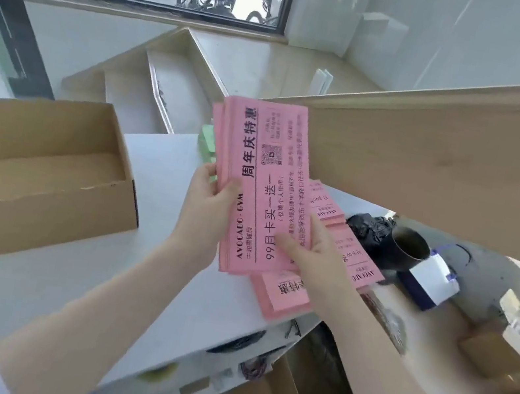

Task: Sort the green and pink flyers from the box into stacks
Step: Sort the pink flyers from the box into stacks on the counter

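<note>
A thick bundle of pink flyers (267,167) with black print is held up over the white counter. My left hand (213,199) grips its left edge, thumb on the front. My right hand (313,258) holds its lower right part, fingers spread across the print. Under the bundle a pink stack (282,296) lies on the counter, with more pink flyers (352,247) fanned out to the right. A green stack (206,142) peeks out behind the held bundle, mostly hidden. The cardboard box (43,197) stands at the left, and its visible inside looks empty.
The white counter (149,267) ends just right of the pink stack. Beyond that edge are a black bag (367,228), a dark cup (407,247) and a white-and-purple bag (432,286). A wooden panel (449,160) rises behind. Small boxes (509,348) sit at far right.
</note>
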Action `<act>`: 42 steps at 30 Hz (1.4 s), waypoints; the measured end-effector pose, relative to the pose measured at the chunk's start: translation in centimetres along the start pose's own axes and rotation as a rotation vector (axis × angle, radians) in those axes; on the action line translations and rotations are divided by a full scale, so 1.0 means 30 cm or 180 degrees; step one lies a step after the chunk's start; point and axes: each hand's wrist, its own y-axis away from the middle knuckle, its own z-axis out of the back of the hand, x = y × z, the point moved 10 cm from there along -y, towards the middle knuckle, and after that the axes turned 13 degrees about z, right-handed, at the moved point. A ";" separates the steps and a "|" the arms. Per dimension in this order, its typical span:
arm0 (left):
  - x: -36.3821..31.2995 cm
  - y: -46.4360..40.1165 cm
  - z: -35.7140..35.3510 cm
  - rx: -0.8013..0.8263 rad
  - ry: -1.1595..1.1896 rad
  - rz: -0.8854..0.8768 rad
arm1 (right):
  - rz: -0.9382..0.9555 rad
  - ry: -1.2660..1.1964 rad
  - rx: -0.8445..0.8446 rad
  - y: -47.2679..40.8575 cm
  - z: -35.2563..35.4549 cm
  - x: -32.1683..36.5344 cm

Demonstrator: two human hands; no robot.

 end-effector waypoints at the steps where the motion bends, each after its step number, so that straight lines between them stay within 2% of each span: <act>1: 0.028 0.002 -0.005 0.0103 0.0214 0.0017 | 0.0028 0.0207 0.0080 0.004 0.028 -0.001; 4: 0.028 0.003 0.042 0.0298 0.0696 -0.0160 | -0.0042 0.1053 0.0505 0.007 0.093 -0.004; 6: 0.013 0.010 0.136 0.0186 0.0717 -0.0223 | 0.0028 0.1586 0.0796 -0.003 0.113 0.010; 8: -0.009 0.051 0.221 0.0134 0.0031 -0.0324 | 0.0112 0.1795 0.0917 -0.018 0.107 0.030; 11: 0.020 0.143 0.297 0.0053 -0.1745 -0.0330 | 0.0300 0.1959 0.0905 -0.036 0.060 0.049; 13: 0.065 0.186 0.357 -0.0007 -0.2041 -0.0123 | 0.0431 0.1671 0.0810 -0.037 -0.001 0.052; 17: 0.091 0.236 0.513 -0.0580 -0.1893 -0.0234 | 0.0289 0.0298 0.0558 -0.027 -0.141 0.015; 19: 0.104 0.258 0.583 -0.0816 -0.1610 -0.0287 | 0.0276 -0.0024 0.0493 -0.018 -0.197 -0.020; 23: 0.184 0.265 0.666 -0.0760 -0.1409 -0.0054 | -0.0145 0.0226 0.0811 0.069 -0.312 -0.206; 26: 0.192 0.257 0.691 -0.0702 -0.1246 -0.0057 | -0.0321 0.0261 0.0636 0.115 -0.315 -0.279; 31: 0.161 0.233 0.694 -0.0600 -0.1159 -0.0174 | -0.0230 0.0407 0.0348 0.118 -0.290 -0.260; 35: 0.209 0.218 0.711 -0.0536 -0.1584 0.0004 | -0.0371 0.0701 0.0234 0.140 -0.312 -0.274; 39: 0.183 0.231 0.628 -0.0348 -0.1882 -0.0206 | -0.0174 0.0747 0.0297 0.154 -0.311 -0.212; 42: 0.150 0.234 0.572 -0.0279 -0.1605 -0.0307 | 0.0067 0.0915 -0.0159 0.148 -0.201 -0.122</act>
